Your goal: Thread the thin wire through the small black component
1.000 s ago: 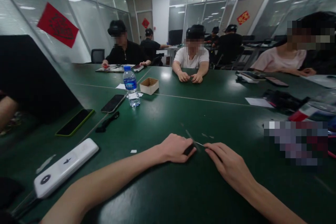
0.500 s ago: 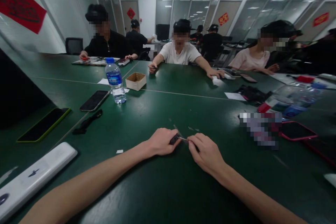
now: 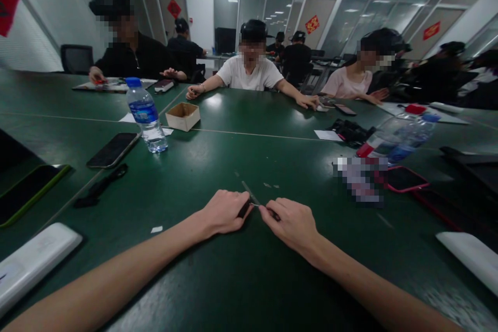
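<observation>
In the middle of the green table (image 3: pixel 249 280), my left hand (image 3: pixel 227 211) is closed around a small black block (image 3: pixel 245 208), mostly covered by the fingers. My right hand (image 3: pixel 291 220) pinches a thin metal tool (image 3: pixel 254 205) with a dark handle that shows partly between the fingers. The tool's slim shaft bridges the small gap between the hands, and its end is at the black block. Whether the tip is inside the block or only touching it, I cannot tell. Both hands are low over the tabletop with the fingertips facing each other.
To the left are a water bottle (image 3: pixel 146 116), an open small box (image 3: pixel 182 116), phones (image 3: pixel 112 150), a black strap (image 3: pixel 101 187) and a white device (image 3: pixel 37 264). More bottles (image 3: pixel 392 132) and a pink-edged phone (image 3: pixel 406 179) lie right. Several people sit across the table.
My view has turned to the right, so everything sits further left. The hands look slightly closer together, and more of the tool's dark handle shows in my right hand.
</observation>
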Tool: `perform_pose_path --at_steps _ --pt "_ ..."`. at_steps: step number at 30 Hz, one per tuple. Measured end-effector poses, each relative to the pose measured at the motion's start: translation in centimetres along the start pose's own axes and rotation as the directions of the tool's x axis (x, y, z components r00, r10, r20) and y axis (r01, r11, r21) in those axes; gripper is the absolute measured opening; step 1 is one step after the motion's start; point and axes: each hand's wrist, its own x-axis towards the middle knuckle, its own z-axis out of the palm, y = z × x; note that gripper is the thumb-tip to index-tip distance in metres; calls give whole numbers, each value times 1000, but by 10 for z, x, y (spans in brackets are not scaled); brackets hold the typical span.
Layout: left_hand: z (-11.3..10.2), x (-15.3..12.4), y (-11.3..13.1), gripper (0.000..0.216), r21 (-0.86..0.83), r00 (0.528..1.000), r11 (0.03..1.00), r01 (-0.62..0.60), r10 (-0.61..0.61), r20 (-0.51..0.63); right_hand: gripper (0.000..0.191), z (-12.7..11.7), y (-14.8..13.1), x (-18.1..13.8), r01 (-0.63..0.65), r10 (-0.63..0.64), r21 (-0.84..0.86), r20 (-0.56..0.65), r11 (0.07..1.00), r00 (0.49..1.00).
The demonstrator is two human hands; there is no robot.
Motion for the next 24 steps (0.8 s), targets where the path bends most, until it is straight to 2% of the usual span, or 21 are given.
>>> perform_pose_path --at_steps 10,24 --pt "-1 0 2 24 56 1000 998 -17 17 15 43 1 0 -1 -15 15 -31 1 999 1000" --pt "-5 -1 7 27 113 997 991 -76 73 22 46 -5 -3 -5 14 -7 -81 82 997 997"
